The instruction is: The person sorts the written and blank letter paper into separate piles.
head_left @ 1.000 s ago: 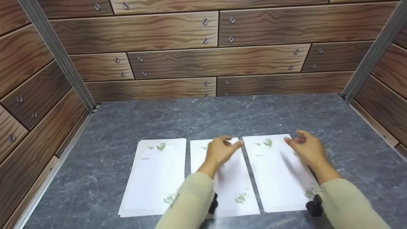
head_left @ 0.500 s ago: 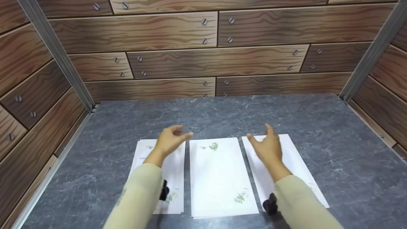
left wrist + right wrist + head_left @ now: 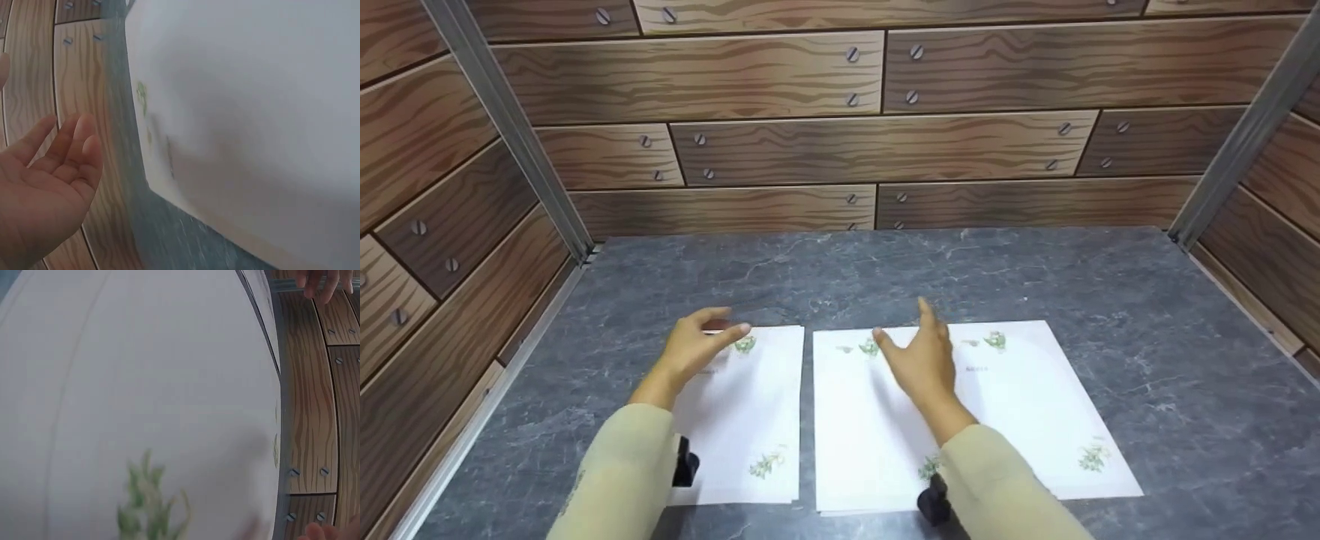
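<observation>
Three white paper piles lie side by side, each printed with small green plant sprigs. Over the left pile (image 3: pixel 757 420) my left hand (image 3: pixel 690 351) hovers, fingers loosely bent, thumb pointing right, nothing held. My right hand (image 3: pixel 921 364) is above the middle pile (image 3: pixel 851 420), thumb and fingers spread, also holding nothing. Its wrist and sleeve hide the border between the middle pile and the right pile (image 3: pixel 1054 420). In the left wrist view, the left palm (image 3: pixel 45 197) and relaxed fingers show beside the paper. Only fingertips (image 3: pixel 318 532) of the right hand show in the right wrist view.
Beneath the paper is a dark grey marbled table (image 3: pixel 720 277). Wood-patterned panels (image 3: pixel 780 150) close off the back and sides, with metal posts (image 3: pixel 521 142) at the corners. A small black device (image 3: pixel 685 463) shows at the left sleeve, another (image 3: pixel 934 501) at the right.
Both hands have moved left: the left from the middle pile to the left pile, the right from the right pile to the middle one. The piles look unmoved.
</observation>
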`<state>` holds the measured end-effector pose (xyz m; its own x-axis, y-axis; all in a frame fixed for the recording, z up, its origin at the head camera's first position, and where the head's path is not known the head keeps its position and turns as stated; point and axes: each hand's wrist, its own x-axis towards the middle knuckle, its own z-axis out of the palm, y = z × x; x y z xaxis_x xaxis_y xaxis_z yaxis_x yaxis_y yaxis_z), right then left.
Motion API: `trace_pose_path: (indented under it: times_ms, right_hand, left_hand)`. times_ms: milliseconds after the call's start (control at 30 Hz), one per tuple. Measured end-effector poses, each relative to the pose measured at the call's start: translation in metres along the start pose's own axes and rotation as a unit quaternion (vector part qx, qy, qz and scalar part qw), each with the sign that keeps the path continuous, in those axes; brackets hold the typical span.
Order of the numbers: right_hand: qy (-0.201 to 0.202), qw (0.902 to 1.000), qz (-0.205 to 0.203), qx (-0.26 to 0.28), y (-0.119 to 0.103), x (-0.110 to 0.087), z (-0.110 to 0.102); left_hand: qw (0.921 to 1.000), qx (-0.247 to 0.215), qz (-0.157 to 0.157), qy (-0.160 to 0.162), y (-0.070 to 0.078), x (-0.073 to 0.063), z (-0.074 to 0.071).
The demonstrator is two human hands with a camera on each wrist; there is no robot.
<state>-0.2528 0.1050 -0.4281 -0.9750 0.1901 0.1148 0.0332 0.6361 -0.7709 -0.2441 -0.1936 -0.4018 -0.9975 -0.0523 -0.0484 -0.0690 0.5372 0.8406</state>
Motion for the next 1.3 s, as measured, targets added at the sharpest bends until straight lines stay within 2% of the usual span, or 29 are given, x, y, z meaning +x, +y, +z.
trace_pose_path:
  times_ms: [133, 267, 633, 900, 1167, 1300]
  right_hand:
    - [0.000, 0.9999, -0.009, 0.006, -0.010, -0.012, 0.018]
    - [-0.004, 0.9996, -0.022, 0.017, -0.018, -0.023, 0.035]
    - [-0.042, 0.9963, -0.047, 0.059, -0.034, -0.046, 0.067]
    - [-0.100, 0.9912, -0.053, 0.068, -0.042, -0.056, 0.076]
    - [-0.135, 0.9875, -0.051, 0.063, -0.045, -0.061, 0.081]
    - [-0.153, 0.9855, -0.041, 0.060, -0.048, -0.061, 0.082]
  left_hand:
    - [1.0000, 0.002, -0.002, 0.003, -0.017, -0.007, -0.013]
    - [0.9997, 0.009, -0.018, 0.011, -0.033, -0.013, -0.024]
    - [0.9989, 0.002, -0.044, 0.018, -0.065, -0.028, -0.043]
    - [0.9980, -0.020, -0.060, 0.004, -0.072, -0.031, -0.045]
    - [0.9971, -0.031, -0.069, 0.004, -0.074, -0.034, -0.044]
    - [0.9952, -0.050, -0.084, 0.004, -0.076, -0.033, -0.043]
